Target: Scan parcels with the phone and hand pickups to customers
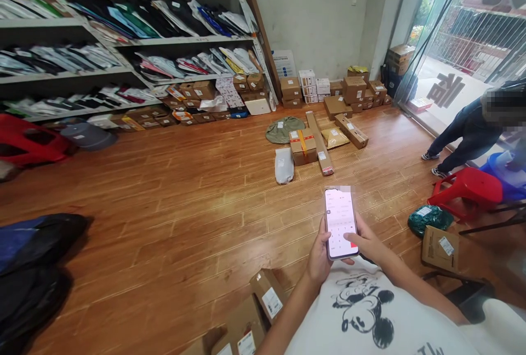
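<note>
A smartphone point(340, 218) with a lit white screen and a keypad is held upright in front of my chest. My left hand point(319, 251) wraps around its left edge, with the thumb on the lower left of the screen. Along the right edge, my right hand point(365, 237) grips the phone too, and its thumb lies over the keypad near a red key. The screen's small text is too fine to read. Most of the fingers are hidden behind the phone.
Shelves point(193, 39) of bagged parcels line the back wall. On the wooden floor ahead lie a taped carton point(303, 148), a long box point(318, 144) and a grey bag point(284, 166). Cartons point(242, 325) stand by my left arm. At right are a red stool point(472, 190) and a person point(466, 130).
</note>
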The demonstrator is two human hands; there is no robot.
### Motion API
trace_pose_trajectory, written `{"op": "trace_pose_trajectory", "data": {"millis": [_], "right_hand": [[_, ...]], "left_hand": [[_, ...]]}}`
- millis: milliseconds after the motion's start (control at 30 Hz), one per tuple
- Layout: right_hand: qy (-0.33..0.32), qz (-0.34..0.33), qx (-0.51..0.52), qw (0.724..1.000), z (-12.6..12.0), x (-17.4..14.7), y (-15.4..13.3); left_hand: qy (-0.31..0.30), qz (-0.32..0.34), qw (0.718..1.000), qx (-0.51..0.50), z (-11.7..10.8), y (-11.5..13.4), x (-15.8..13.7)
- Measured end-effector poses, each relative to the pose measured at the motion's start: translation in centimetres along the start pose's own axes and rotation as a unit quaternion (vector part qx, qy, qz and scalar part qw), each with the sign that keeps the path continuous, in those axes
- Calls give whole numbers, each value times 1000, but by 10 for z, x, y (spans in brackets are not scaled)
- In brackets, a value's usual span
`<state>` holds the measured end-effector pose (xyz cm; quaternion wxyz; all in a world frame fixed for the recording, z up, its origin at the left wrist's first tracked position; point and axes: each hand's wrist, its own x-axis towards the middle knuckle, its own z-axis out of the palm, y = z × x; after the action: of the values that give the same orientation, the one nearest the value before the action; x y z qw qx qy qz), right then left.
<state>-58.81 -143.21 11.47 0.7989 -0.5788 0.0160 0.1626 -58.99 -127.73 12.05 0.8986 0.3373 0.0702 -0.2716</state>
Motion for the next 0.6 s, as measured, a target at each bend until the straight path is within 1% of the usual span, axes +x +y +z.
{"op": "trace_pose_trajectory", "data": {"millis": [133, 200, 300, 467, 600], "right_hand": [[1, 55, 46, 997, 2, -2, -2], [9, 72, 63, 995, 3, -2, -2], [24, 70, 77, 994, 6, 1, -3], [68, 65, 79, 992, 14, 7, -8], [73, 67, 94, 991, 18, 7, -12]], "left_hand": [[-11, -7, 1000, -8, -1, 2, -2], [-12, -12, 1000, -13, 1, 3, -3], [-11, -11, 1000, -15, 3, 4, -4], [-4, -14, 1000, 0, 3, 7, -6], [39, -37, 997, 55, 2, 9, -8]]}}
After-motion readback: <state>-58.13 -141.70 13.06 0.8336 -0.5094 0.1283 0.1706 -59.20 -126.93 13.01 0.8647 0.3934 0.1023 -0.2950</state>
